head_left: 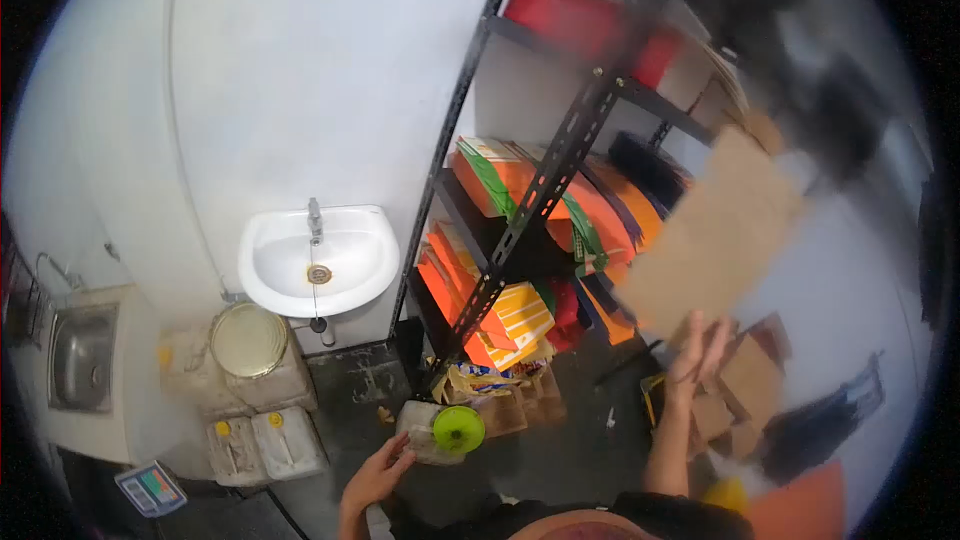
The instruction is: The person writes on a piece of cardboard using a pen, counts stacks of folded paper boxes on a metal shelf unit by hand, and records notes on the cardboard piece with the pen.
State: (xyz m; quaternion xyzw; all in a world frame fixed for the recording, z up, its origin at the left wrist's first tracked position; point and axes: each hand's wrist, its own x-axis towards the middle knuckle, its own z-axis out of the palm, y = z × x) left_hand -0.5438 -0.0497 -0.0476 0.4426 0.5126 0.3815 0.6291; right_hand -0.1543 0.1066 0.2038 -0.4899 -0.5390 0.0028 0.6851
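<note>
My left hand (378,472) is low in the view with its fingers apart, holding nothing. Its fingertips are close to a whitish translucent jug (420,435) with a bright green funnel (459,429) on it; contact is unclear. On the other side, my right hand (696,352) is raised with its fingers stretched and spread. They overlap the lower edge of a brown cardboard piece (718,225), which is blurred and tilted; I see no clear grip on it.
A black metal shelf (560,155) carries orange, green and red folded packaging (500,180). A white washbasin (319,258) hangs on the wall. Below stand jerrycans (288,443) and a round lidded tin (248,340). Cardboard scraps (745,385) lie at right, a steel sink (82,357) at left.
</note>
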